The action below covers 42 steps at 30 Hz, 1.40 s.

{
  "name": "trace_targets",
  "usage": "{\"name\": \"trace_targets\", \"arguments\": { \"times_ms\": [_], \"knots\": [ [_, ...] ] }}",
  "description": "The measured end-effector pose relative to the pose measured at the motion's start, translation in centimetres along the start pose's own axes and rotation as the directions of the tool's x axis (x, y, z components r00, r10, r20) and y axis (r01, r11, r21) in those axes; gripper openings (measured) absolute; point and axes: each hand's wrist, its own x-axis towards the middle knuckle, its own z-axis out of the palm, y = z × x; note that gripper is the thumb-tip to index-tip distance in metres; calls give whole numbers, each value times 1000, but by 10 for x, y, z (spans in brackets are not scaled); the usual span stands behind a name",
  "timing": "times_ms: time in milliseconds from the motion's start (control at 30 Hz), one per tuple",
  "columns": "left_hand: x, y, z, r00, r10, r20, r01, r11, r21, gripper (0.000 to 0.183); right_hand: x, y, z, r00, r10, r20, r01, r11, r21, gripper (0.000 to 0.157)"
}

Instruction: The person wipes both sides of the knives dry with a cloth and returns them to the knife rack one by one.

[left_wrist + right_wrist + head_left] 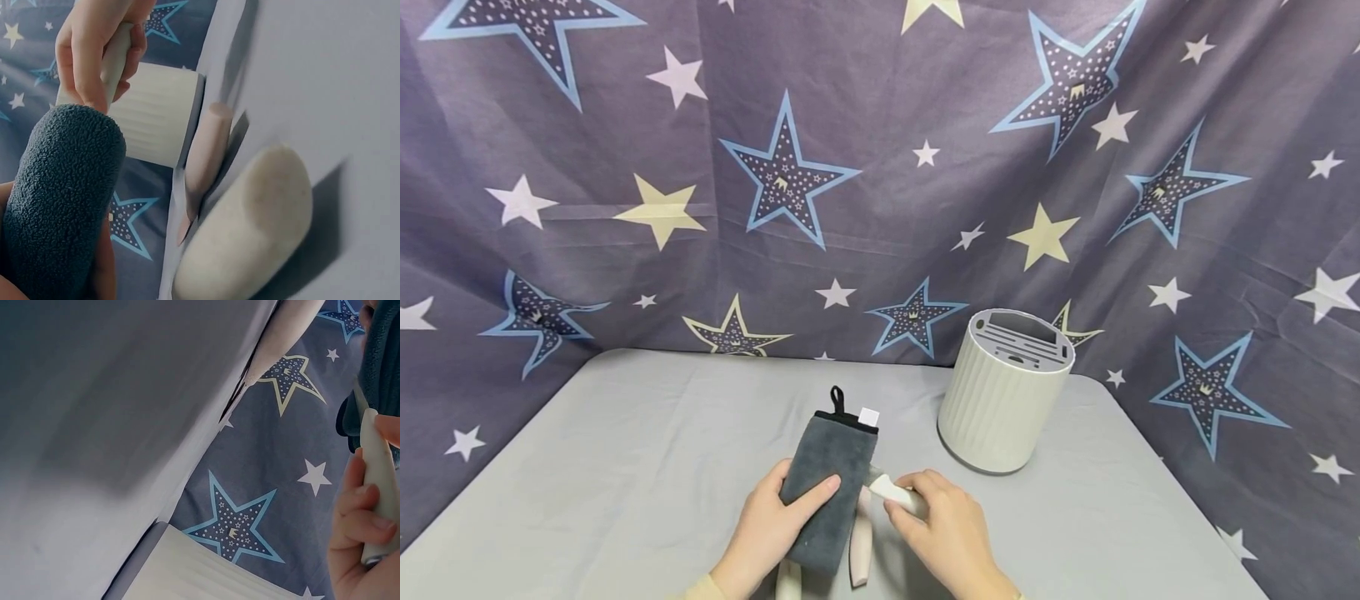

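In the head view my left hand (766,523) grips a folded dark grey cloth (829,492), thumb across its front. A black loop and a white tag stick out at its top. My right hand (951,527) holds a knife (901,497) by its pale handle. The blade reaches to the cloth's right edge; most of it is hidden there, and the right wrist view shows a short piece of blade (360,399) beside the cloth. Below the hands lie a pinkish-handled knife (862,546) and a thick cream handle (250,219), its far end out of sight.
A ribbed cream knife block (1000,408) with a slotted grey top stands at the right rear of the table (625,467), which has a light grey cover. Behind and at both sides hangs a star-patterned curtain (865,208).
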Motion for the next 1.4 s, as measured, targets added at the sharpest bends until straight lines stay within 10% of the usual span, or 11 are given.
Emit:
{"name": "trace_targets", "arguments": {
  "times_ms": [433,1400],
  "knots": [
    [8,-7,-15,994,19,-104,-7,993,122,57,1,1,-4,999,34,16,-34,999,8,15],
    [13,-13,-22,987,-99,-123,96,995,-36,68,5,10,-13,992,123,-29,-122,992,23,16]
  ]
}}
